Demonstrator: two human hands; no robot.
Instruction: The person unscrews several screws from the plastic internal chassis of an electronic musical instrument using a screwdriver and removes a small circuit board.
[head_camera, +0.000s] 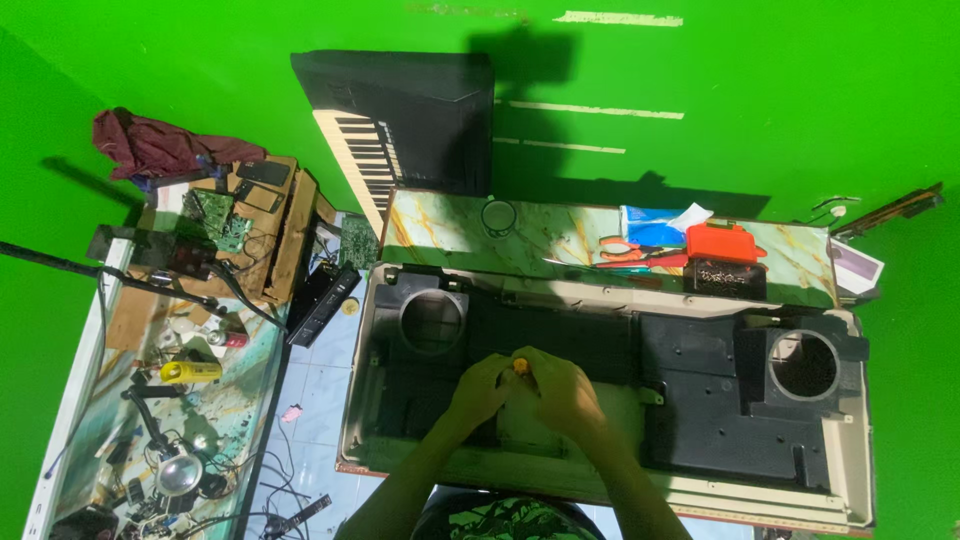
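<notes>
Both hands meet over the middle of the near edge of an opened keyboard casing (610, 330), a long cream shell with black inner panels and a round speaker opening near each end. Between them sits a yellow-handled tool (520, 366), apparently a screwdriver, held upright with only its top showing. The right hand (566, 394) has its fingers closed around the handle; the left hand (480, 390) is curled against it from the other side, and whether it grips the tool or only steadies it cannot be told. Judged from this posture, a fastener in the casing floor is being worked, which calls for keeping the tool plumb and pressed down; the tip and any screw are hidden under the hands. The casing lies on a marble-patterned counter (450, 225); along the counter's far edge are a clear round lid (498, 216), orange-handled scissors (630, 250), a blue tissue pack (650, 222) and an orange-lidded box (724, 258). A second keyboard (400, 120) leans beyond the far-left corner. To the left, a side counter (255, 365) carries circuit boards, cables, a yellow torch (190, 372) and a maroon cloth (160, 145).
</notes>
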